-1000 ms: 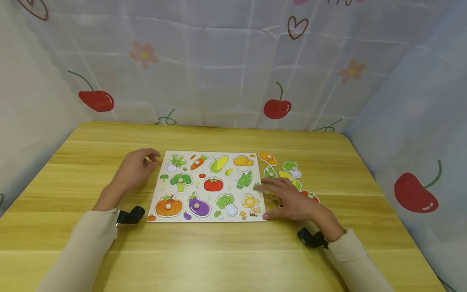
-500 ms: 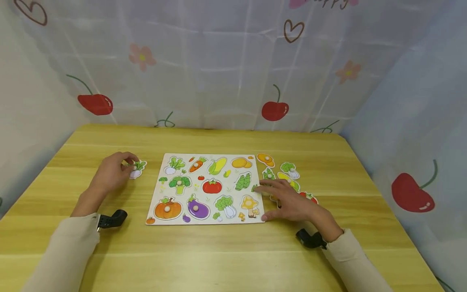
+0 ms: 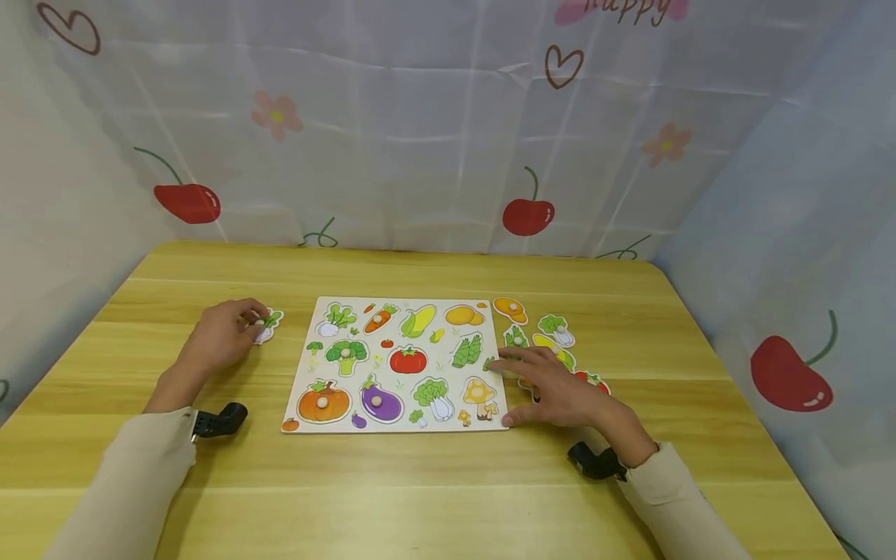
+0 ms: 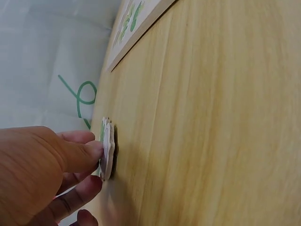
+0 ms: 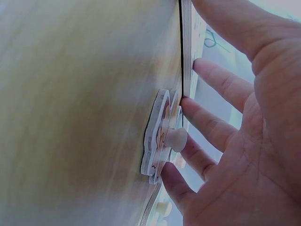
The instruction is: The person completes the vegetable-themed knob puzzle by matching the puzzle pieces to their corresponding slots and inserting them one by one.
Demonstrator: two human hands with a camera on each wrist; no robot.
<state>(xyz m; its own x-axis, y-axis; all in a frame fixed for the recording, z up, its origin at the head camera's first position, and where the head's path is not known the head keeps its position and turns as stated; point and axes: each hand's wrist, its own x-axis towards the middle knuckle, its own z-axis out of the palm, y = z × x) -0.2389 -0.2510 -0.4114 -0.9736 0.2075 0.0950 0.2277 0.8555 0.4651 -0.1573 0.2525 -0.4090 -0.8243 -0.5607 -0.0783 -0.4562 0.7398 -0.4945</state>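
Note:
My left hand [image 3: 222,333] pinches a white turnip puzzle piece [image 3: 267,327] with green leaves, left of the board. In the left wrist view, thumb and fingers grip this turnip piece [image 4: 108,150], which stands just off or on the tabletop; I cannot tell which. My right hand [image 3: 560,386] rests on the right edge of the puzzle board [image 3: 434,420] with its fingers spread. A mushroom-like piece [image 5: 159,139] with a white knob lies under that hand in the right wrist view. The board holds pumpkin, eggplant, broccoli and carrot pieces.
Right of the board lie several loose knobbed pieces: potato [image 3: 510,310], cabbage [image 3: 556,330], corn [image 3: 556,350], asparagus [image 3: 516,336] and tomato [image 3: 592,380], partly behind the right hand. The wooden table [image 3: 420,498] meets a printed curtain [image 3: 392,155] at the back.
My left hand has moved left, away from the board's edge, and the turnip piece has come into view. Its fingers now pinch that piece. The right hand has stayed on the board's edge.

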